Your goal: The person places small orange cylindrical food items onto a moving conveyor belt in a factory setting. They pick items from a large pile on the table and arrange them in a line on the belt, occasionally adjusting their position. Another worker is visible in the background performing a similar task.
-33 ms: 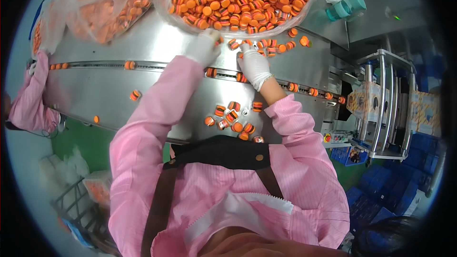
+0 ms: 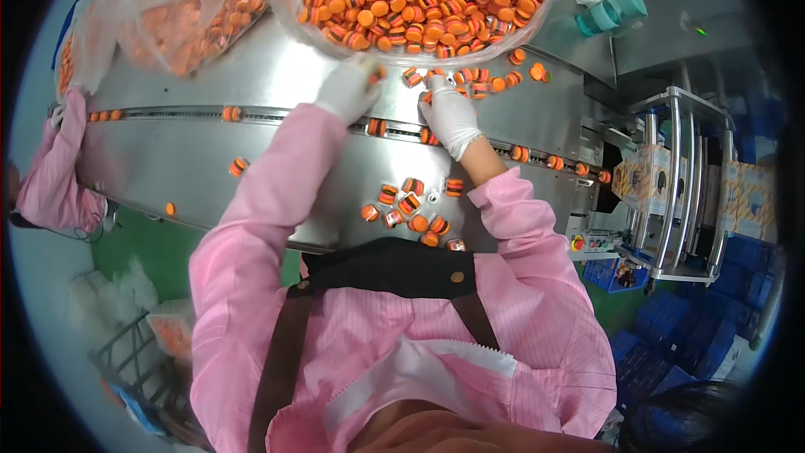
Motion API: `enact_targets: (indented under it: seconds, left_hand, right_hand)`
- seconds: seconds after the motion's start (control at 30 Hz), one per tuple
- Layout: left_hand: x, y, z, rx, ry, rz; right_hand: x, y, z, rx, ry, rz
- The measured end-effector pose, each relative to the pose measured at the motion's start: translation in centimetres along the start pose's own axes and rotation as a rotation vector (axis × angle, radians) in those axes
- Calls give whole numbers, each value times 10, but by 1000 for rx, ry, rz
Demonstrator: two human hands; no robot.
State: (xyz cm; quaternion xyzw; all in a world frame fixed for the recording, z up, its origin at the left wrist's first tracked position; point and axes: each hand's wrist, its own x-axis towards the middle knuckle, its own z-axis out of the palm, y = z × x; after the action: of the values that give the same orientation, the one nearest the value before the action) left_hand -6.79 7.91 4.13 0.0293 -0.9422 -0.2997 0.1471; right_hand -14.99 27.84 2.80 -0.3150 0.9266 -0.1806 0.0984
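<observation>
My left hand [image 2: 345, 92], in a white glove, is above the far side of the steel table. Its fingers are closed on a layered orange candy [image 2: 379, 75], blurred a little by motion. To its right, my right hand [image 2: 454, 117], gloved too, is bent over the far edge of the conveyor track [image 2: 285, 116]. A layered orange candy [image 2: 426, 98] shows at its curled fingers, partly hidden by the glove. Loose candies [image 2: 479, 75] lie just beyond that hand. Single candies such as one [image 2: 376, 127] between my hands sit spaced along the track.
A big clear bag [image 2: 289, 8] heaped with candies stands at the back, another bag [image 2: 159, 42] left of it. Several wrapped candies [image 2: 408, 204] lie near my apron. Teal cups [image 2: 597, 18] stand back right; a metal-framed machine [image 2: 679, 184] is at right. A co-worker's pink sleeve [image 2: 63, 151] is far left.
My left hand has drawn back slightly leftward and toward me, with the candy. Candies on the track have shifted a little to the right. My right hand has barely moved.
</observation>
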Motion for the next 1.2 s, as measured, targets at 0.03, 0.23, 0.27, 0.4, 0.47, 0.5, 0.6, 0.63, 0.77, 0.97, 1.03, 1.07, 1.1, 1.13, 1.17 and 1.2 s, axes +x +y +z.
enact_targets:
  seconds: [0.03,0.23,0.27,0.4,0.47,0.5,0.6,0.63,0.77,0.97,1.03,1.07,1.1,1.13,1.17,1.2]
  left_hand:
    - [-13,-6,-16,-20,1,12]
    - [-81,-39,-65,237,-306,-74]
    - [-88,-48,-61,206,-307,-40]
    - [-66,-27,-68,351,-475,-39]
    - [-44,-7,-59,287,-415,-48]
    - [-33,2,-52,254,-384,-55]
    - [-6,9,-11,87,-197,77]
    - [6,19,0,103,-212,82]
    - [46,42,31,265,-542,-63]
    - [67,41,47,222,-709,-237]
    - [63,29,53,237,-654,-196]
    - [58,21,54,244,-625,-178]
    - [53,16,49,112,-543,-191]
    - [44,11,41,-20,-460,-203]
    - [33,5,31,-150,-374,-216]
    - [23,2,16,-411,-326,-360]
  right_hand:
    - [-4,-3,-8,79,-6,22]
    - [-27,-16,-14,384,-31,-105]
    - [-29,-22,-9,391,-64,-141]
    - [-28,-34,6,329,-168,-236]
    - [-26,-30,14,242,-170,-266]
    - [-28,-31,13,167,-151,-232]
    - [-35,-28,-3,97,-132,-168]
    - [-39,-24,-6,99,-27,-145]
    - [-49,2,-31,46,221,-14]
    - [-54,59,-52,69,55,-121]
    - [-48,68,-51,164,-62,-110]
    - [-45,70,-51,210,-122,-107]
    - [-42,71,-52,219,-154,-103]
    - [-41,70,-51,190,-130,-134]
    - [-40,70,-51,160,-107,-166]
    - [-40,69,-48,136,-86,-198]
